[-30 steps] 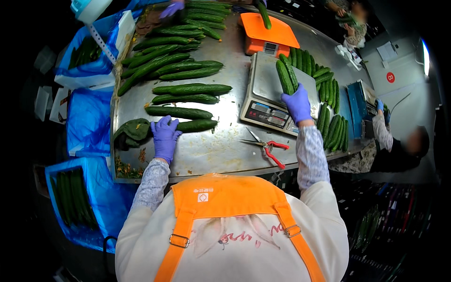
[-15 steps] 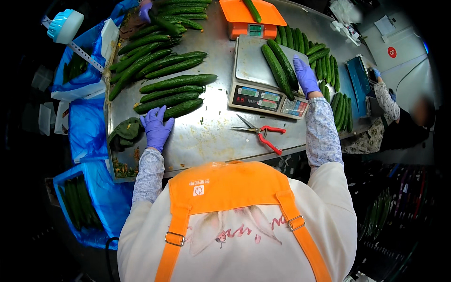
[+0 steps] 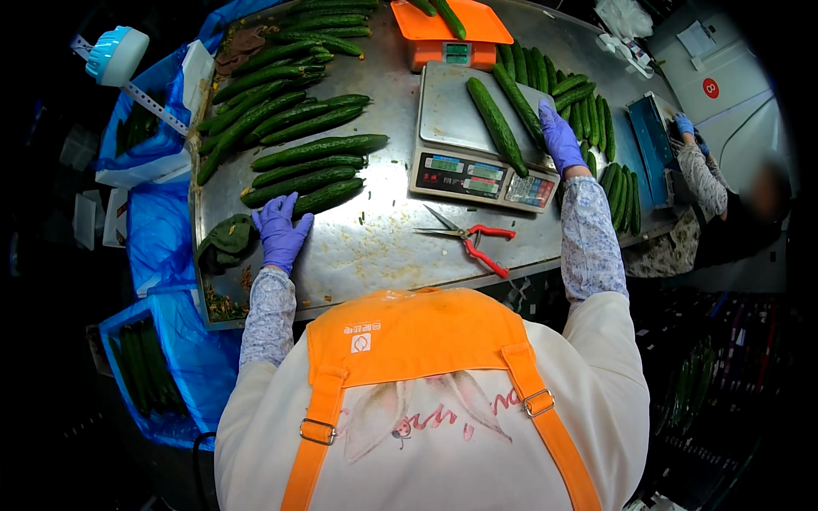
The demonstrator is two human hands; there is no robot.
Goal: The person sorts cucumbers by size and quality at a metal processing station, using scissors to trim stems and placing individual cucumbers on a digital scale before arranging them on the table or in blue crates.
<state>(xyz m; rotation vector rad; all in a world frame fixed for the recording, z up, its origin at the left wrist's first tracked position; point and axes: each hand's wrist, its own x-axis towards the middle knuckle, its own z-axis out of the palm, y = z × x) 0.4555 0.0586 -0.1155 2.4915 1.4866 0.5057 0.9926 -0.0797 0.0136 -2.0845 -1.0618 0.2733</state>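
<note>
My left hand (image 3: 282, 232), in a purple glove, rests palm down with fingers spread on the metal table. Its fingertips are against the nearest cucumber (image 3: 328, 196) of a row. My right hand (image 3: 560, 140), gloved alike, is at the right edge of a flat weighing scale (image 3: 447, 128), closed on the lower part of a slanting cucumber (image 3: 516, 104); the glove hides some of its grip. Another cucumber (image 3: 496, 126) lies across the scale's plate and over its display panel. Red-handled snips (image 3: 477, 238) lie with blades parted between my hands.
Loose cucumbers (image 3: 264, 115) are heaped at the left; several more (image 3: 588, 119) lie in rows to the right. An orange scale (image 3: 452, 24) stands behind mine. A dark green cloth (image 3: 226, 244) sits by my left hand. Blue-lined crates (image 3: 162, 358) flank the table; a co-worker (image 3: 707, 187) is at the right.
My right hand has shifted slightly right with one cucumber, parting it from the other on the scale. A second cucumber now shows on the orange scale. Another purple glove has left the far left.
</note>
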